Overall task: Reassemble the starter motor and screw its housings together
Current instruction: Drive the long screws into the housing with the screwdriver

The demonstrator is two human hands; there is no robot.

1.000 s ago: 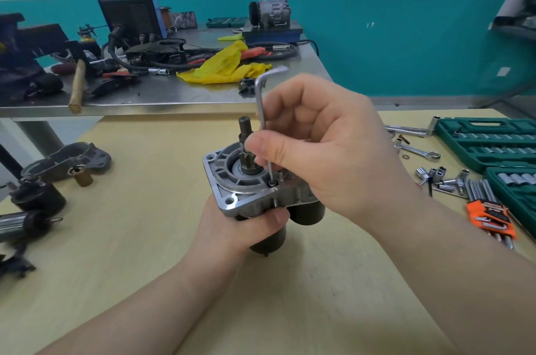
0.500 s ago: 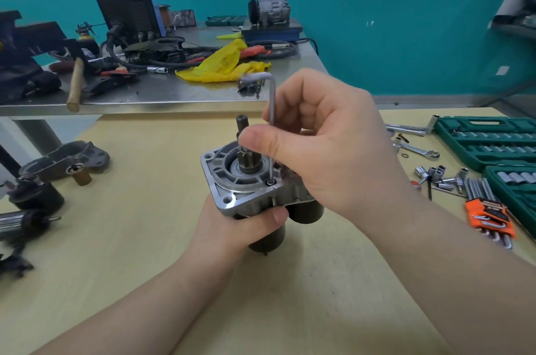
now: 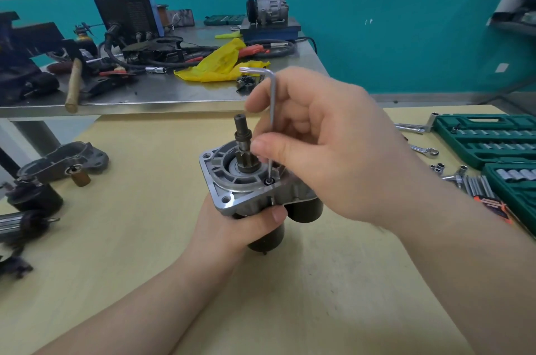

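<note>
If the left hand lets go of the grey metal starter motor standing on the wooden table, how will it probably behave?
The grey metal starter motor would probably tip: its wide flange sits on top and only narrow dark cylinders lie below. It looks heavy for its size, being solid metal. The left hand grips it while the right hand holds the silver hex key.
</note>
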